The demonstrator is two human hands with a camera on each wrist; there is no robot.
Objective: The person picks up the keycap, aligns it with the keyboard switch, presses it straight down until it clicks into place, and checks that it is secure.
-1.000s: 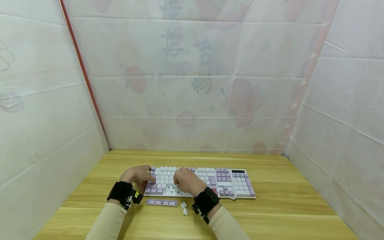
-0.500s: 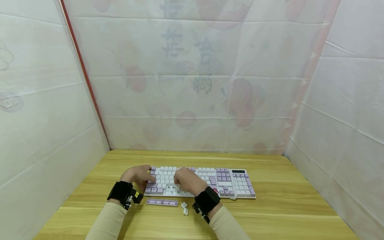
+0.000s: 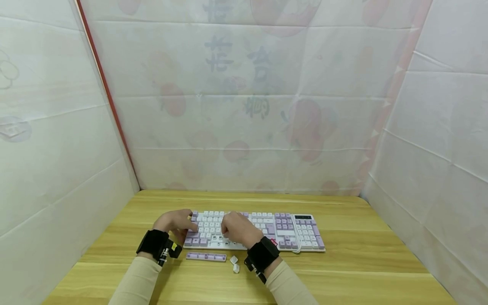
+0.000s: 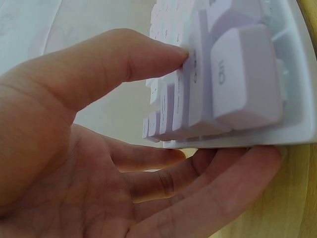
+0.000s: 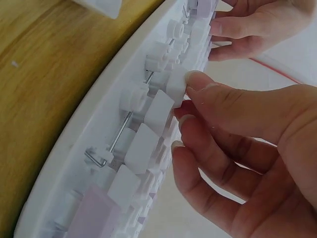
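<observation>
A white and lilac keyboard point(image 3: 284, 233) lies on the wooden table. At its left end my left hand point(image 3: 173, 222) grips the edge; in the left wrist view the thumb point(image 4: 163, 59) presses on the lilac keys while the other fingers lie along the side and under the rim. Over the lower rows is my right hand point(image 3: 241, 228), its thumb and fingertips pinching a white keycap point(image 5: 176, 88) in the bottom letter row, as the right wrist view shows. Bare switches and a metal stabilizer wire point(image 5: 120, 131) show along the front row. The right hand hides part of the keys in the head view.
A long lilac space bar keycap point(image 3: 206, 257) lies upside down in front of the keyboard. Two loose white keycaps point(image 3: 234, 260) are beside it, near the right wrist. A bundled white cable point(image 3: 295, 233) rests across the keyboard's right part. Cloth walls point(image 3: 244, 127) enclose the table.
</observation>
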